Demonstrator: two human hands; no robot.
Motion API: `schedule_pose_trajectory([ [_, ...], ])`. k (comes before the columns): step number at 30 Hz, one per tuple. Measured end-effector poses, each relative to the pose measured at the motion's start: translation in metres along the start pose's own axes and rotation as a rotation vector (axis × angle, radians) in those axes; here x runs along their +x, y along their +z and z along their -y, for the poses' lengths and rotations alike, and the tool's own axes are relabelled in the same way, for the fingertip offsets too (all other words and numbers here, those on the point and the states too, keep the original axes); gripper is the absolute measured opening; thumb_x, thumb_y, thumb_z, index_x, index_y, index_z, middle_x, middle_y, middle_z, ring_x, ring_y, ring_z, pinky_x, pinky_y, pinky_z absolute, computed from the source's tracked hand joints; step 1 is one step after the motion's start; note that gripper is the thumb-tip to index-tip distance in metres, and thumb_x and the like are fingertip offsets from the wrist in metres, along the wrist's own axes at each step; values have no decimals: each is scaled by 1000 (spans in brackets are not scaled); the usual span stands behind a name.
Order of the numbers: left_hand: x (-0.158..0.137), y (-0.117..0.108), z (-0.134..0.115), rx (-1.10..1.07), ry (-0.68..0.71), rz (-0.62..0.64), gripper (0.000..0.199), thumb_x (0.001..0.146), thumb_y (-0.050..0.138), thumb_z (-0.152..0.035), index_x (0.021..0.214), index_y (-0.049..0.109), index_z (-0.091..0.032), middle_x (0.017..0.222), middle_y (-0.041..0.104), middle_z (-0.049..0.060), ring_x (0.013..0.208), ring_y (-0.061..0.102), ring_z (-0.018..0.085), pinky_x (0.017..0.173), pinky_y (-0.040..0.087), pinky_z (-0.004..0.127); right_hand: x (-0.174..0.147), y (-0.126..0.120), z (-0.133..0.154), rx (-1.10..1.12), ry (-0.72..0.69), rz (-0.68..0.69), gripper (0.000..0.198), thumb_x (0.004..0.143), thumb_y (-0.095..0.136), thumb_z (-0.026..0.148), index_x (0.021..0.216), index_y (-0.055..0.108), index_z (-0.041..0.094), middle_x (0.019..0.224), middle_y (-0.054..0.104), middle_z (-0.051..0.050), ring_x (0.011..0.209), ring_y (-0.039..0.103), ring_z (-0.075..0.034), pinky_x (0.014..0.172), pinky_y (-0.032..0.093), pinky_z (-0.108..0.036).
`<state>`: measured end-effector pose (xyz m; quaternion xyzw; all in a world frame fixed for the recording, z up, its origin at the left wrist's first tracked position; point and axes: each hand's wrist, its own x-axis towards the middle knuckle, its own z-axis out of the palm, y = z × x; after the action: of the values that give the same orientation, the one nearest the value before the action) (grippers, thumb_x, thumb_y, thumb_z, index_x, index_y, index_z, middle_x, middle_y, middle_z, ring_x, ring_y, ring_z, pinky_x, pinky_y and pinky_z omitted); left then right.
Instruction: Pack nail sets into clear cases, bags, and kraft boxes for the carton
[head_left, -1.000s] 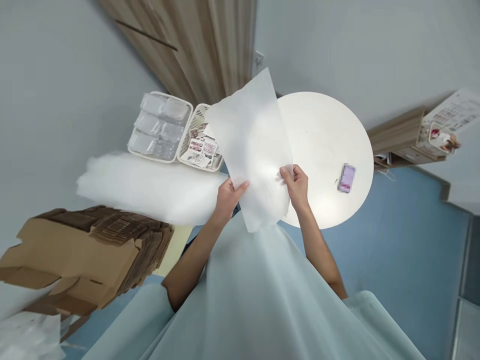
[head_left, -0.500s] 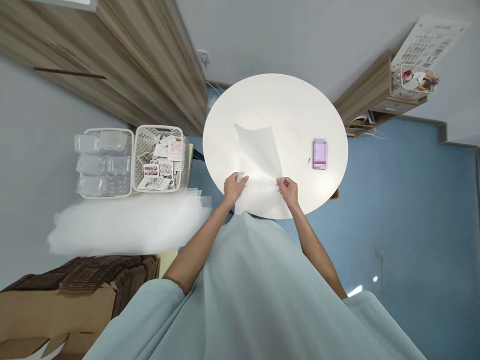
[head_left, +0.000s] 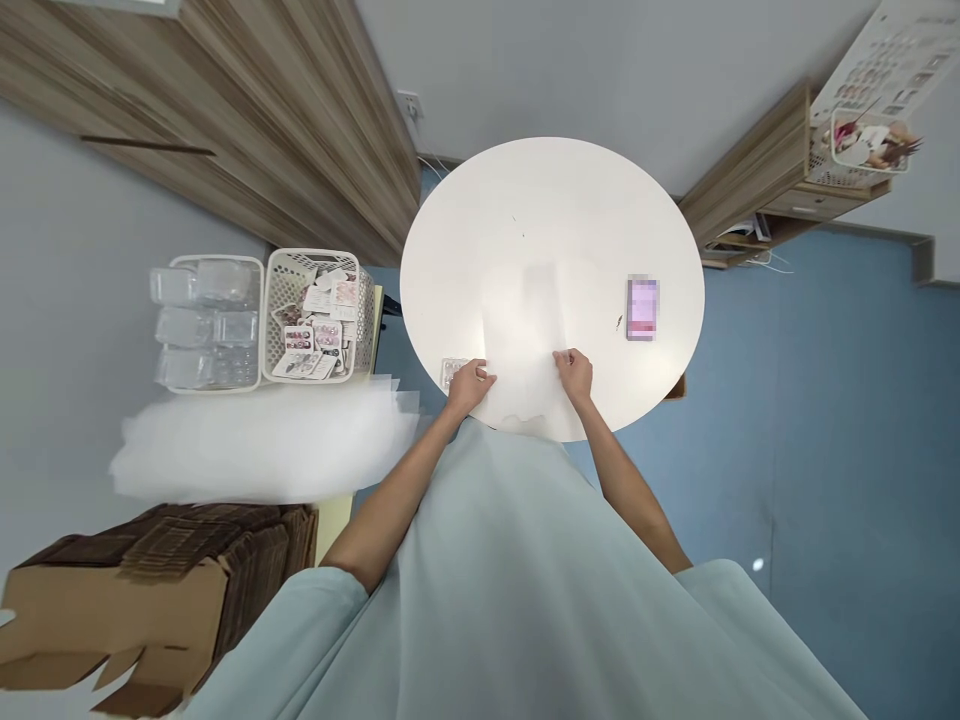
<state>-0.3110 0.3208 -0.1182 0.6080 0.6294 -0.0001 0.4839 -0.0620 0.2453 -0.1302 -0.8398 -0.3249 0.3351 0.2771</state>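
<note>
A thin, translucent white sheet [head_left: 525, 375] lies over the near part of the white round table, its lower edge close to my shirt. My right hand [head_left: 574, 374] pinches the sheet's right edge between thumb and fingers. At the left edge, my left hand [head_left: 469, 387] has its thumb and fingertips closed on the sheet. A small clear pack with rounded shapes in it [head_left: 451, 371] sits just left of my left hand, partly covered by it; whether the hand touches it I cannot tell.
A blurred-out pink and purple phone-like object [head_left: 642, 308] lies on the table [head_left: 555, 190]. Left are a basket of clear plastic boxes [head_left: 260, 300], a basket of small printed packs [head_left: 365, 320], a pile of white translucent sheets [head_left: 262, 445] and stacked flattened cardboard [head_left: 112, 610].
The sheet, twisted and raised at its far end before, now lies flatter. My left hand has moved slightly nearer to me, and the small clear pack now shows beside it.
</note>
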Motion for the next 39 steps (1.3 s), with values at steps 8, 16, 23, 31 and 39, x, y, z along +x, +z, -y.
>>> schedule_pose_trajectory([
  [8, -5, -37, 16, 222, 207, -90, 39, 101, 52, -30, 136, 68, -22, 114, 79, 7, 107, 71, 28, 97, 55, 41, 4, 7, -4, -100, 62, -11, 30, 96, 58, 50, 80, 50, 26, 85, 68, -2, 75, 56, -20, 66, 37, -30],
  [16, 7, -66, 57, 508, 506, 16, 65, 80, 72, -22, 145, 61, -21, 158, 54, 16, 144, 50, 42, 117, 45, 56, -1, 2, -13, -119, 98, -115, 38, 93, 64, 57, 111, 63, 24, 85, 67, -2, 75, 60, -22, 67, 38, -30],
  [23, 3, -63, 52, 475, 541, 45, 69, 84, 72, -28, 150, 54, -24, 151, 58, 15, 137, 53, 41, 114, 49, 54, -22, -2, -26, -84, 113, -142, 70, 87, 70, 55, 145, 54, 19, 104, 73, -7, 92, 67, -25, 77, 46, -32],
  [31, 7, -18, 3, 443, 699, 144, 66, 86, 75, -26, 149, 53, -22, 152, 57, 14, 138, 52, 38, 116, 47, 52, -62, -1, -35, 1, 173, -131, 70, 90, 65, 45, 151, 49, 17, 112, 74, -9, 91, 69, -23, 83, 53, -35],
  [39, 24, 15, -13, 520, 746, 215, 68, 85, 73, -20, 150, 52, -21, 154, 55, 17, 142, 50, 40, 117, 46, 55, -73, 3, -36, 100, 235, -138, 38, 91, 59, 36, 124, 67, 20, 111, 76, -8, 89, 71, -21, 83, 55, -34],
])
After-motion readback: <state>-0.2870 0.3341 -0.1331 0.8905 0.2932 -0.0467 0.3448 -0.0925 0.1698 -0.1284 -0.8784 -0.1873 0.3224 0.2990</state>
